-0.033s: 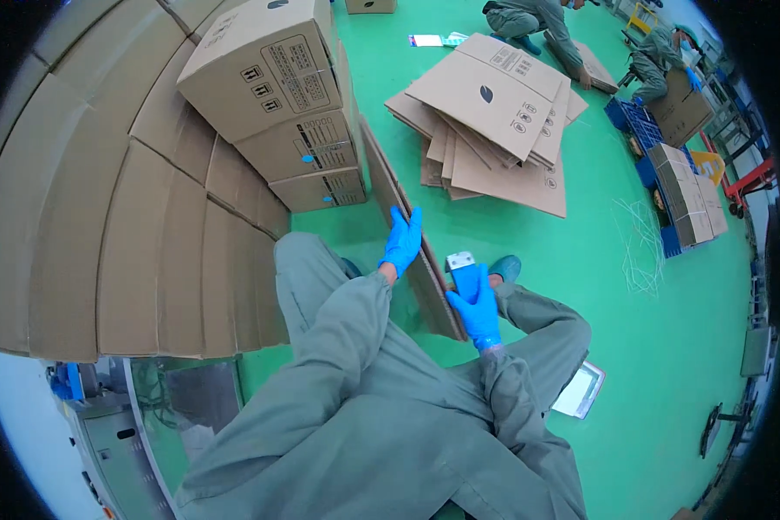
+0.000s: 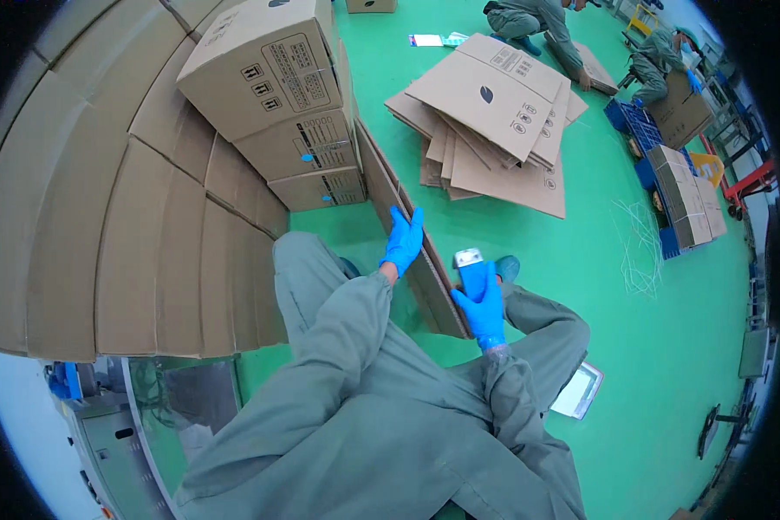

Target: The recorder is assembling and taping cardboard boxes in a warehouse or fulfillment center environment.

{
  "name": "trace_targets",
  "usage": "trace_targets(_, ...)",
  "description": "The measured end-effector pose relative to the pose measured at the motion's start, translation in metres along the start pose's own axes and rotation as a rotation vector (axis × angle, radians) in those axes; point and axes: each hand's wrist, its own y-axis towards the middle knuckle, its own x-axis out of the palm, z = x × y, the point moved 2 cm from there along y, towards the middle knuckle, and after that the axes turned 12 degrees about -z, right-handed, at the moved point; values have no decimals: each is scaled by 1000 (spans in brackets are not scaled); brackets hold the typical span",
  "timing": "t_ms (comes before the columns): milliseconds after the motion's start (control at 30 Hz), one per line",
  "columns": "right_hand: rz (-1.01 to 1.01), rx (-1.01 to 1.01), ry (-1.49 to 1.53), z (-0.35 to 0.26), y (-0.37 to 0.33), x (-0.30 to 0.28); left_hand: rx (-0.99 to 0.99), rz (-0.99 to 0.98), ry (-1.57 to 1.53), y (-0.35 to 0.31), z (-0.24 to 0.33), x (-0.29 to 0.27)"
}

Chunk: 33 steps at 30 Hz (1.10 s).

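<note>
A flattened cardboard carton (image 2: 425, 276) stands on edge between my knees, its long upper edge running away from me. My left hand (image 2: 402, 239), gloved in blue, is closed over that edge about halfway along. In my right hand (image 2: 481, 314), also in a blue glove, is a blue handheld tool with a silver-white head (image 2: 469, 258); its exact kind I cannot make out. The right thumb side is close to the carton's near end; whether it touches I cannot tell. Beyond the carton lies a loose stack of flat cartons (image 2: 485, 97).
Closed boxes (image 2: 273, 82) are piled at the left beside a wall of large cartons (image 2: 69, 217). A tablet-like device (image 2: 579, 391) lies by my right knee. White straps (image 2: 640, 251) lie near a blue pallet (image 2: 670, 238) with cartons. Two co-workers (image 2: 537, 22) crouch at the far right.
My right hand and the blue tool have shifted slightly to the right. The upright carton's near end has moved a little right too. My left hand keeps its hold.
</note>
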Motion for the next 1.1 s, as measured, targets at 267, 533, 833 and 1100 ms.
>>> trace_targets(267, 90, 13, -432, -20, 10, -48, 9, -313, 294, 5, 15, -27)
trace_targets(533, 240, -96, -613, -15, 128, -116, -77, -540, 755, -169, 24, -10)
trace_targets(833, 384, -368, 13, 1, -2, -66, 15, -287, 782, -209, 4, 49)
trace_targets(1100, 255, -200, -107, -1, 86, 2, -176, -183, 567, -201, 13, 30)
